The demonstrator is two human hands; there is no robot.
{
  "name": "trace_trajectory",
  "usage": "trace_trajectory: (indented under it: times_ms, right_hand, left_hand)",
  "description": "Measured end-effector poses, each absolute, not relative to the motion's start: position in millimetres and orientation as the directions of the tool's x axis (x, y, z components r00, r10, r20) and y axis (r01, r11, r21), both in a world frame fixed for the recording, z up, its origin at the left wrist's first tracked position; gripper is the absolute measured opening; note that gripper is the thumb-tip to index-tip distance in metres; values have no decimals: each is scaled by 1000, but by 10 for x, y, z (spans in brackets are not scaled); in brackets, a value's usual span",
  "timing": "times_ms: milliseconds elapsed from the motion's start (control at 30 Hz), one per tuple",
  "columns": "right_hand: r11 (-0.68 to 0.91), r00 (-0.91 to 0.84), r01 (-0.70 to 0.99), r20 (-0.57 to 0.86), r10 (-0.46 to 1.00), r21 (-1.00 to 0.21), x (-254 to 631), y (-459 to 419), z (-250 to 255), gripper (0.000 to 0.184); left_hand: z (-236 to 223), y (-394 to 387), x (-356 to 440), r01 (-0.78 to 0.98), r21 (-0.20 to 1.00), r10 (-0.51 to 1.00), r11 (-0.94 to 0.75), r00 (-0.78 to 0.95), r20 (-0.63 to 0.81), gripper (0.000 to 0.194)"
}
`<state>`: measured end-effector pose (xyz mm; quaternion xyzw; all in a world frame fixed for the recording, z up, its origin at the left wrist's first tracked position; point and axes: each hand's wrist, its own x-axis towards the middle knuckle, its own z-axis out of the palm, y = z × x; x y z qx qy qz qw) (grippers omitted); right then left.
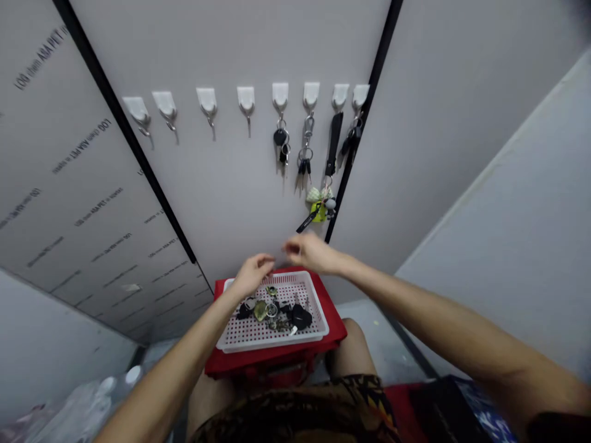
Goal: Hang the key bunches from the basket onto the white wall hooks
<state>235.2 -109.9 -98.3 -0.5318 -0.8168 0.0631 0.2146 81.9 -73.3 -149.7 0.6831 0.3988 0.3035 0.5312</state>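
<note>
Above the far left rim of a white perforated basket [322,320] is my left hand [255,272], its fingers loosely bent and a little apart, with nothing visible in them. My right hand [309,251] hovers in front of the wall panel, just beyond the basket's far right side; its fingertips are slightly blurred, curled but apart, and I see no thing in them. Inside the basket lie several keys in a heap, with a key ring [271,309], a yellowish round fob [260,311] and a black fob [301,317].
Several white adhesive hooks [245,98] run in a row across the wall panel [240,184]. Keys [303,166], a black strap [334,144] and a green charm [318,211] hang from the right ones. A red stool [335,326] bears the basket. Bottles [133,375] stand at lower left.
</note>
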Motion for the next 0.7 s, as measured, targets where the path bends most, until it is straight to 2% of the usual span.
trace_trajectory:
  times_ms: [67, 100, 167, 233, 300, 600, 700]
  right_hand:
    - [450, -465, 852, 10, 885, -268, 2340, -1285, -1389, 22]
    - [451, -477, 864, -78, 875, -225, 2334, -1354, -1540, 23]
    - [445, -463, 885, -163, 871, -136, 2320, -1445, -1724, 25]
    - [450, -457, 889, -188, 869, -82, 2300, -1491, -1784, 25]
    - [459, -465, 885, -184, 866, -80, 2276, -1517, -1782, 24]
    - [426, -453, 889, -183, 873, -169, 2237, -1555, -1855, 17]
    - [394, -429, 888, -117, 896, -235, 2281, -1505, -1806, 17]
  left_hand:
    - [-1856, -879, 726, 309, 933, 836, -183, 548, -17, 18]
    - [-1991, -937, 693, 344, 911, 818, -228, 575, -12, 18]
    - [-2166, -1020, 654, 394, 859, 782, -328, 624, 13, 18]
    - [-2234, -1066, 640, 424, 808, 761, -408, 647, 45, 18]
    - [-2243, -1086, 639, 448, 776, 757, -445, 651, 58, 18]
    - [-2254, -1095, 630, 458, 768, 758, -448, 650, 54, 19]
    - [-2254, -1096, 624, 448, 783, 761, -432, 646, 50, 19]
